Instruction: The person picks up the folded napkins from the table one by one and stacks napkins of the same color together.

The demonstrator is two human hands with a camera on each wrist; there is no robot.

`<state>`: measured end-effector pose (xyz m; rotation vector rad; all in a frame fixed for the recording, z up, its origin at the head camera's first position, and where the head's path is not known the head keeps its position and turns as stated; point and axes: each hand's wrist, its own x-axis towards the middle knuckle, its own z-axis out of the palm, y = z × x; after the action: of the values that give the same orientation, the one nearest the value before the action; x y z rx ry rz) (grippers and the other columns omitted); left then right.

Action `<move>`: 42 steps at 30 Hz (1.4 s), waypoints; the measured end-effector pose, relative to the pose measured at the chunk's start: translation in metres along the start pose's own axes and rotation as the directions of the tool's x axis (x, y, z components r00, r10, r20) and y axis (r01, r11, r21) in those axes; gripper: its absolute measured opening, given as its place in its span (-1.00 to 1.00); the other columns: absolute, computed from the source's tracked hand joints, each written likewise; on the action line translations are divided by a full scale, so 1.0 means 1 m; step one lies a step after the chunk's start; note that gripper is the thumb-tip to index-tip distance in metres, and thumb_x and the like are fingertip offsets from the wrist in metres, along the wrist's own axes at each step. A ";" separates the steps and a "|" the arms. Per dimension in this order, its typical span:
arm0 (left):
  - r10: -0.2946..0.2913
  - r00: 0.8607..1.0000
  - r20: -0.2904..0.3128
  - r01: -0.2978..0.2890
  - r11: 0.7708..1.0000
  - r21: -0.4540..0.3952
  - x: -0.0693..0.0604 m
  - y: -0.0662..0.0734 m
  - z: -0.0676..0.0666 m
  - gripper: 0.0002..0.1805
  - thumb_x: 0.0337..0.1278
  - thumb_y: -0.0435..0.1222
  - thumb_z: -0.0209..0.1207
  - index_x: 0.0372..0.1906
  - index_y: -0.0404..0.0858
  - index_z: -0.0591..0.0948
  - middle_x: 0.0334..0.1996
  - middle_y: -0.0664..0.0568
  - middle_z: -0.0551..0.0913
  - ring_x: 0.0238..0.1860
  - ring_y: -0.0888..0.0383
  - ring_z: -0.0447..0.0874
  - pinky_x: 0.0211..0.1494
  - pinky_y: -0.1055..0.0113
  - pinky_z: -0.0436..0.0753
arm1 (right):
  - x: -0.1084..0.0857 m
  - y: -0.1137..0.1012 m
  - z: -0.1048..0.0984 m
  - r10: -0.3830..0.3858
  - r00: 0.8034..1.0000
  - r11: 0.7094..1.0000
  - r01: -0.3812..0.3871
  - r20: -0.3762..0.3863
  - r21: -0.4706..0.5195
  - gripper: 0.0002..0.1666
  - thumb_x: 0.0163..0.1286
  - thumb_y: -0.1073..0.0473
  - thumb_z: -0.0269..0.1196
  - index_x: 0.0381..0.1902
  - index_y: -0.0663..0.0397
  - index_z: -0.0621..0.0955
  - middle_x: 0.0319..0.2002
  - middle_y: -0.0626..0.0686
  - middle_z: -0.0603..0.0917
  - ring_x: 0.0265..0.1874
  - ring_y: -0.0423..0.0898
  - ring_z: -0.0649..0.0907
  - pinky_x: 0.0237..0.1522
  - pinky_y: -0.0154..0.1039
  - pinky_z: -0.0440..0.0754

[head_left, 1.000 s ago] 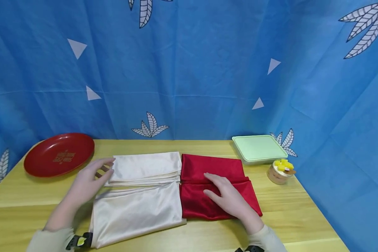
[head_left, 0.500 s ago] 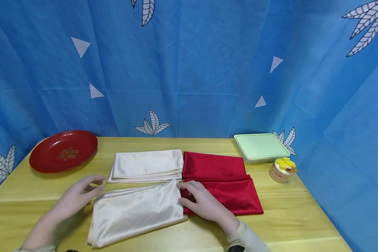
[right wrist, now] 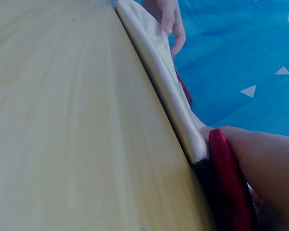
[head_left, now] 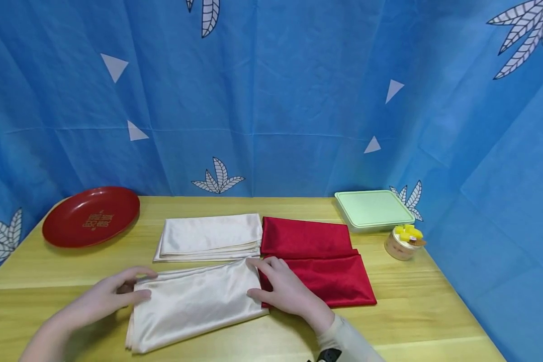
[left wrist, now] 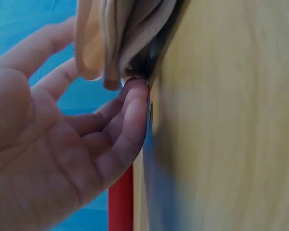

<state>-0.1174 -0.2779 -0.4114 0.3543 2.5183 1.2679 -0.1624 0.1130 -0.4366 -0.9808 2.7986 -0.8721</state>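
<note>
A folded white satin cloth [head_left: 196, 304] lies at the near left of the table. My left hand [head_left: 110, 296] holds its left end, thumb on top; the left wrist view shows the fingers [left wrist: 130, 115] curled beneath the layered folds [left wrist: 111, 43]. At the opposite end my right hand [head_left: 287, 289] holds the cloth's right edge between thumb and fingers, reaching across a folded red cloth [head_left: 335, 281]. In the right wrist view the thumb [right wrist: 260, 154] touches the white cloth's end; the other fingers are mostly hidden.
Behind lie another folded white cloth [head_left: 212, 236] and another red one [head_left: 305, 236]. A red oval plate [head_left: 72, 221] stands at the back left. At the back right are a green-lidded box [head_left: 374, 208] and a small dessert cup [head_left: 400, 246]. A blue curtain [head_left: 298, 100] hangs behind the table.
My left hand has come down from beside the far white cloth to the near one's left end. The right hand has moved left from over the red cloth to the white cloth's right edge.
</note>
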 end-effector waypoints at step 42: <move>0.186 0.893 -0.410 -0.304 0.921 -0.243 0.017 -0.030 0.025 -0.68 0.25 -0.44 0.14 0.10 -0.31 0.57 0.08 0.06 0.56 0.14 0.36 0.37 0.02 0.54 0.41 | 0.029 -0.014 0.017 -0.130 0.961 0.960 0.184 -0.246 0.211 -0.62 0.29 0.23 0.28 0.07 -0.10 0.62 0.02 -0.19 0.60 -0.15 -0.23 0.48 -0.18 -0.35 0.47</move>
<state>-0.1266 -0.2712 -0.4523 0.3998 2.5811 1.9647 -0.1736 0.0790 -0.4394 -1.1428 2.7363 -1.3830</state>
